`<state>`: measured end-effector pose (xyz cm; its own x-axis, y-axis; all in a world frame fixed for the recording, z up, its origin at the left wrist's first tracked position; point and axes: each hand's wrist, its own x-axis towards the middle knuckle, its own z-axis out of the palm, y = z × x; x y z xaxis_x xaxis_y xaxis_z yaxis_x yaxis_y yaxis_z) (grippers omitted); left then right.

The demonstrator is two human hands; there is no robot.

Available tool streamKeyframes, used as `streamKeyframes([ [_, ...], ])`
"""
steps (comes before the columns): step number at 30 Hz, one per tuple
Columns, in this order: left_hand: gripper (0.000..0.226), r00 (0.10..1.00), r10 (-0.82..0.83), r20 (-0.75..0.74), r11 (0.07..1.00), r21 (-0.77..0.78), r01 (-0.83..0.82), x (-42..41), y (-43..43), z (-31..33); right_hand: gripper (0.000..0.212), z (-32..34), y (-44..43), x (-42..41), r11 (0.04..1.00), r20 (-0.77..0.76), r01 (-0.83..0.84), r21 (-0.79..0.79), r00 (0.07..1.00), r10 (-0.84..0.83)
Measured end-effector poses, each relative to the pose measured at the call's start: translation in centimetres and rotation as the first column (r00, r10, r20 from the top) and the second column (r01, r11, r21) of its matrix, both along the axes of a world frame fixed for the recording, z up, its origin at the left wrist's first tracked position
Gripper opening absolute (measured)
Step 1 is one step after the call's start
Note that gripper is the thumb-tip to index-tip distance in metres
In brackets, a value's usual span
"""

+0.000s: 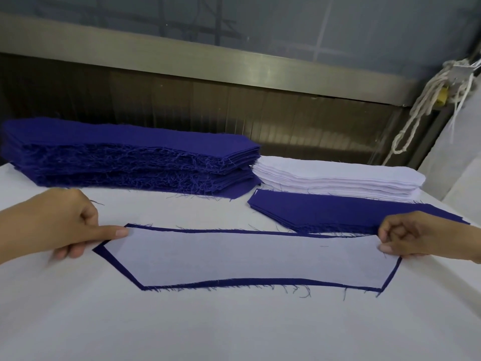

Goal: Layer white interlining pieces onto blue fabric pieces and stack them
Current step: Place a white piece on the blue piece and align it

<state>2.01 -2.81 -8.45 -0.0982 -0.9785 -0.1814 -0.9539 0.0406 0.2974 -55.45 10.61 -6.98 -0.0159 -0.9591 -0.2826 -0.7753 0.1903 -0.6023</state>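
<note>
A white interlining piece [247,256] lies on a blue fabric piece [260,282] in front of me, with a blue border showing all round. My left hand [59,225] pinches the pair at its left end, thumb on top. My right hand [419,235] pinches the right end the same way. Behind on the left stands a tall stack of blue pieces [125,157]. To its right is a stack of white interlining [338,178]. A low pile of blue pieces [333,212] lies just in front of the white stack.
Everything rests on a table covered in white cloth [234,324]. A metal-framed wall [234,82] runs behind the stacks. White cords [429,100] hang at the back right, beside a white bulky shape [463,157] at the right edge.
</note>
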Motion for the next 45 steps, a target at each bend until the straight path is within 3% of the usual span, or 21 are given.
streamKeyframes([
  [3,0.075,0.999,0.006,0.044,1.000,-0.023,-0.005,-0.2,0.0,0.3,0.053,0.0,0.0,-0.1,1.000,-0.003,-0.004,-0.005,1.000,0.004],
  [7,0.065,0.999,-0.017,0.044,0.996,-0.083,0.021,-0.4,0.1,0.4,0.032,0.0,0.2,-0.3,0.999,-0.023,0.032,0.001,0.999,-0.032],
  [11,0.065,0.997,-0.073,-0.040,0.960,-0.275,0.059,-0.5,0.0,0.3,0.005,0.3,0.2,-0.3,0.999,-0.040,0.030,0.014,0.999,-0.030],
  [14,0.053,0.968,-0.208,-0.140,0.821,-0.562,0.095,-0.8,-0.4,0.0,0.023,0.7,0.1,-0.7,0.997,-0.028,0.052,-0.054,0.998,-0.054],
  [16,0.032,0.946,-0.309,-0.095,0.684,-0.713,0.152,-1.8,-0.1,0.2,0.019,1.4,-0.1,-0.5,0.982,0.070,0.122,-0.144,0.991,-0.113],
  [18,0.017,0.920,-0.390,-0.034,0.599,-0.768,0.226,-3.7,0.7,0.7,0.010,2.1,-0.5,-0.1,0.946,0.156,0.215,-0.241,0.971,-0.181],
  [20,0.010,0.880,-0.475,0.013,0.585,-0.743,0.327,-6.2,1.4,1.8,0.011,2.6,-1.3,0.1,0.894,0.179,0.307,-0.326,0.949,-0.260],
  [22,0.021,0.848,-0.527,0.058,0.564,-0.723,0.399,-8.9,1.6,3.0,0.013,3.0,-2.3,0.2,0.845,0.179,0.372,-0.384,0.928,-0.327],
  [31,0.030,0.768,-0.562,0.306,0.398,-0.715,0.575,-21.6,-2.0,5.0,0.017,3.5,-7.1,-4.7,0.623,0.182,0.550,-0.556,0.812,-0.555],
  [36,0.031,0.772,-0.485,0.410,0.458,-0.633,0.624,-27.5,-5.5,4.6,0.022,2.0,-8.8,-9.8,0.483,0.233,0.646,-0.591,0.710,-0.665],
  [41,0.022,0.653,-0.251,0.715,0.422,-0.527,0.738,-30.4,-7.6,4.0,0.024,0.7,-9.9,-12.7,0.500,0.123,0.641,-0.582,0.678,-0.725],
  [45,0.017,0.623,-0.228,0.748,0.447,-0.488,0.750,-31.6,-8.7,4.1,0.025,0.7,-11.0,-13.5,0.564,-0.005,0.574,-0.593,0.698,-0.716],
])
